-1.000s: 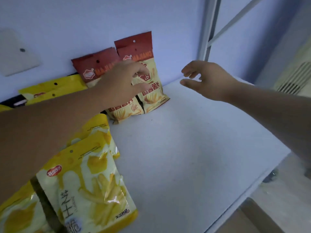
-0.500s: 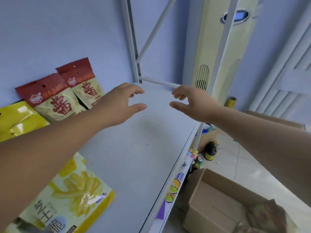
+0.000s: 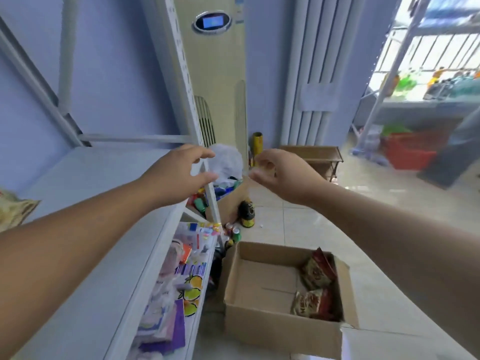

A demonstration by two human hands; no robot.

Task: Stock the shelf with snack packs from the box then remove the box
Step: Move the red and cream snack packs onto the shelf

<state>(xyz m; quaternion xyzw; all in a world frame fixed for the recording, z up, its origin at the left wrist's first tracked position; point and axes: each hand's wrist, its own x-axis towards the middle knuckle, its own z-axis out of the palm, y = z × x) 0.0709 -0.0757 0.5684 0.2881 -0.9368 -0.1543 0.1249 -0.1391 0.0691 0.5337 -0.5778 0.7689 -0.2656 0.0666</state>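
Head view, read left to right. At the left edge a crinkled foil snack pack (image 3: 11, 213) lies on the white shelf (image 3: 98, 175), a flat, matt, smooth board that is otherwise bare in view. The left hand (image 3: 179, 175) hangs over the shelf's front right corner, empty, fingers loosely curved and well apart from the thumb in a wide C. Just beside it, past the shelf edge and above the tiled floor (image 3: 298, 224), the right hand (image 3: 281, 175) mirrors that pose: empty, wide, with the thumb lowest. The cardboard box (image 3: 272, 331), stiff, brown and open-topped, stands on the floor below both hands and nearer the person, beside the foot of the shelf. Two red-and-tan packs (image 3: 318, 271) rest against its right-hand inner wall, one behind the other, in a row running away from the person. The farther stands roughly on end, while the nearer leans. Blur hides the print. The coming reach is judged to be downward and back toward the body, and the right hand is the nearer. The thin, glossy, slippery film favours a pinch at the flat top seal.
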